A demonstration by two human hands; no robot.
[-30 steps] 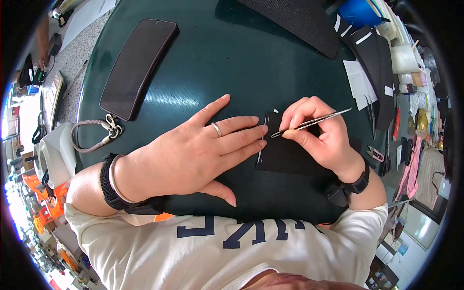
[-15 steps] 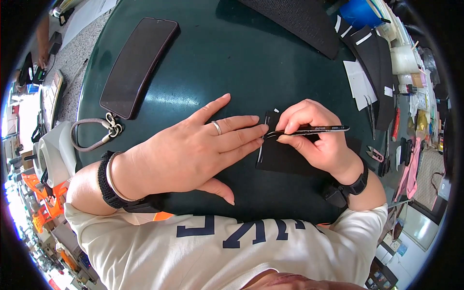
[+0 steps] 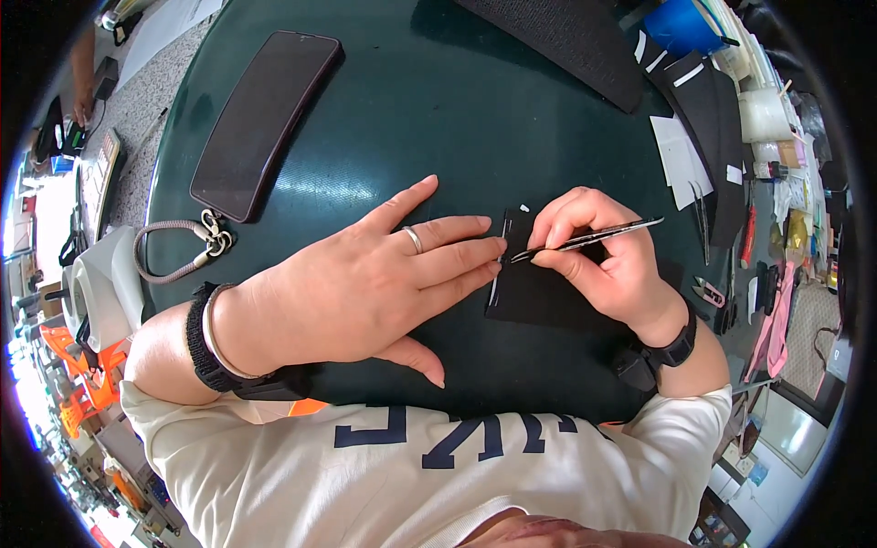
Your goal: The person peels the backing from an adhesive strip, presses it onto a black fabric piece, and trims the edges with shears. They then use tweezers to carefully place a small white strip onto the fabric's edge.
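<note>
A dark phone (image 3: 267,128) lies on the table (image 3: 411,100) at ten o'clock, a grey strap (image 3: 176,225) at nine, pink snips (image 3: 709,292) at three, a blue container (image 3: 678,30) at half past one.

Flat black rectangular sheet (image 3: 548,294): white line along left edge.
Slim pointed tweezers (image 3: 610,233): dark, seemingly silver-grey; smooth tabletop (image 3: 411,100): dark green.

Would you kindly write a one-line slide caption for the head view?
Left hand spread at the edge of a black sheet, right hand holding tweezers over it.
</note>
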